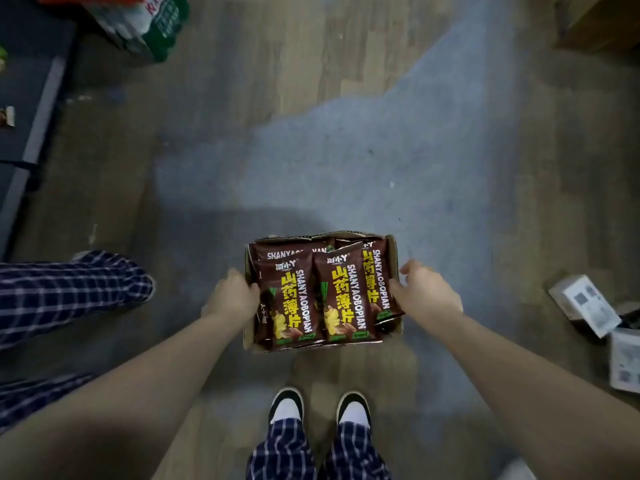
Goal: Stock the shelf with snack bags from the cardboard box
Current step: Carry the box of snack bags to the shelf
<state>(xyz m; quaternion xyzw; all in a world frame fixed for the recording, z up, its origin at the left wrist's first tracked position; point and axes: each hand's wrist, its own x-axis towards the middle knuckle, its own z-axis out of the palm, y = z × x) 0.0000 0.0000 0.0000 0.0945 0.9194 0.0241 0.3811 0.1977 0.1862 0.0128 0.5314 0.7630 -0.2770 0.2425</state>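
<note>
A small open cardboard box (396, 249) is packed with several brown snack bags (346, 299) printed with yellow characters and "SHANYAOBOPIAN". It sits in front of me above the floor, just ahead of my shoes. My left hand (232, 296) clasps the box's left wall, thumb against the leftmost bag. My right hand (426, 293) grips the right wall, thumb lying over the bags at that side. A dark shelf (41, 109) runs along the far left edge of the view; little of it shows.
Another person's plaid trouser leg (69, 287) stands at the left. A wrapped green and red pack (152, 29) lies at the top left. White and grey cartons (585, 308) sit on the floor at the right, and a brown carton (602, 22) at the top right.
</note>
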